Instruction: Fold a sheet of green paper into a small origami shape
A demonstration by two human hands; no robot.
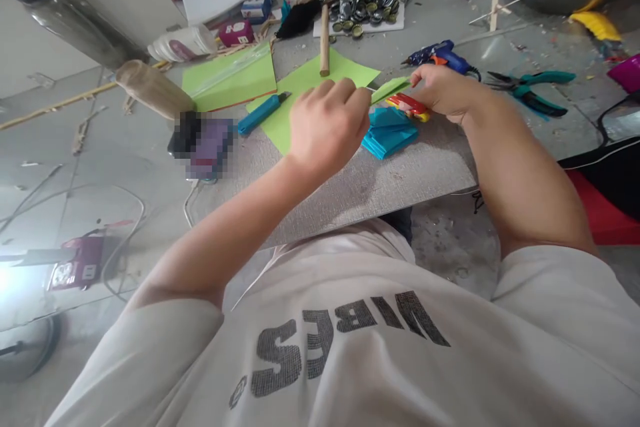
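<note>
A folded piece of green paper [391, 88] is stretched between my two hands, above the grey board. My left hand [330, 121] is closed in a fist-like grip at the paper's left end, its fingertips hidden from me. With thumb and finger, my right hand [443, 90] pinches the right end. Just below the right hand is a red-and-yellow tool [409, 107], partly covered, so its kind is unclear. Folded blue paper [390, 135] lies beneath the hands. A large green sheet [280, 130] extends behind my left hand, with a blue utility knife [260, 113] beside it.
A wooden stick [325, 43] rests on the green sheet. Bottle caps [363, 3] are heaped on white paper behind. A blue glue gun [443, 55] and teal-handled pliers [533, 90] lie to the right. A brown bottle [155, 90] and a blurred-out device [210, 147] are at left.
</note>
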